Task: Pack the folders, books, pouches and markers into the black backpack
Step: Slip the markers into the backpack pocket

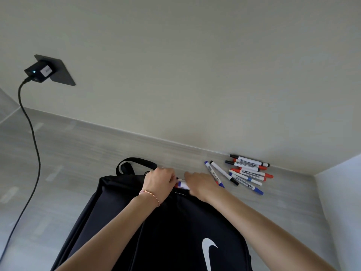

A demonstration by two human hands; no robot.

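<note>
Head view looks down on a black backpack (156,231) lying flat on a pale grey worktop (78,145), its white swoosh logo near the bottom edge and its carry loop (136,160) pointing toward the wall. Both hands meet at the backpack's top opening. The left hand (160,181), with a red-and-white thread bracelet (150,195) at the wrist, has its fingers curled on the black fabric at the opening's edge. The right hand (199,184) sits just beside it, fingers bent down around a small bunch of markers (182,184); white barrels with red and blue ends show in the gap between the two hands, right at the mouth of the backpack. How many markers are in that bunch cannot be told.

To the right of the backpack, a loose pile of markers (244,173) lies on the worktop close to the wall, white-bodied with black, red and blue caps, some crossing one another. At the far left, a black charger (38,72) is plugged into a dark wall socket plate (58,73), a small light glowing on it, and its black cable (33,133) hangs down across the worktop.
</note>
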